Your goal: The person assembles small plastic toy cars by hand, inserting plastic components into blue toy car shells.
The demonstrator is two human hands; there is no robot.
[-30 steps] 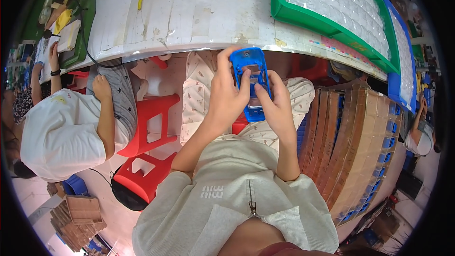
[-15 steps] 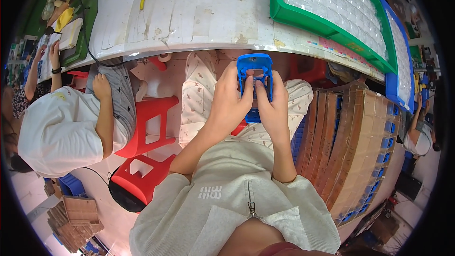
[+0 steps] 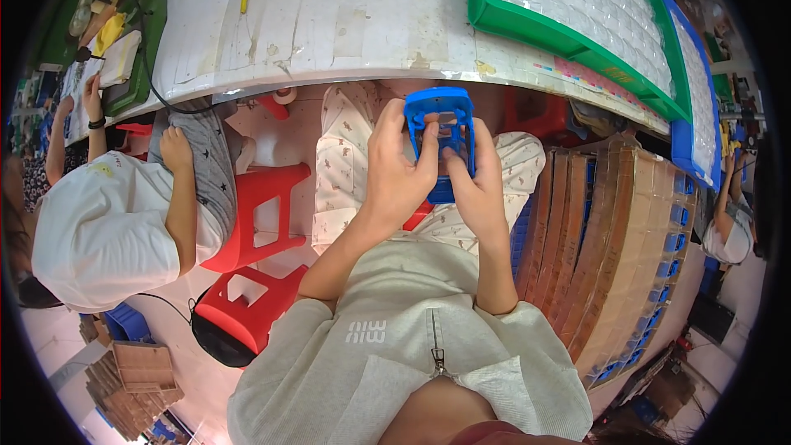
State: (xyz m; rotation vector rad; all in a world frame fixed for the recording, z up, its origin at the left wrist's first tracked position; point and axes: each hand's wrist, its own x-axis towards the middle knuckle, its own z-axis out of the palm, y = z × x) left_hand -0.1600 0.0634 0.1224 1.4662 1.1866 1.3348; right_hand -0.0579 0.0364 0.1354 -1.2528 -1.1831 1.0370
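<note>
I have both arms bent at the elbow and drawn in front of the torso. From my remote seat I see the left forearm (image 3: pixel 346 255) slant inward, while the right forearm (image 3: pixel 497 268) rises nearly upright. The left hand (image 3: pixel 395 173) and right hand (image 3: pixel 479 189) face each other, close but apart, both bare and curled in a grip, the left reaching slightly higher. The left thumb (image 3: pixel 428 152) points almost straight up; the right thumb (image 3: pixel 456 168) leans inward, its tip lower. Most of my other fingers are hidden from me.
</note>
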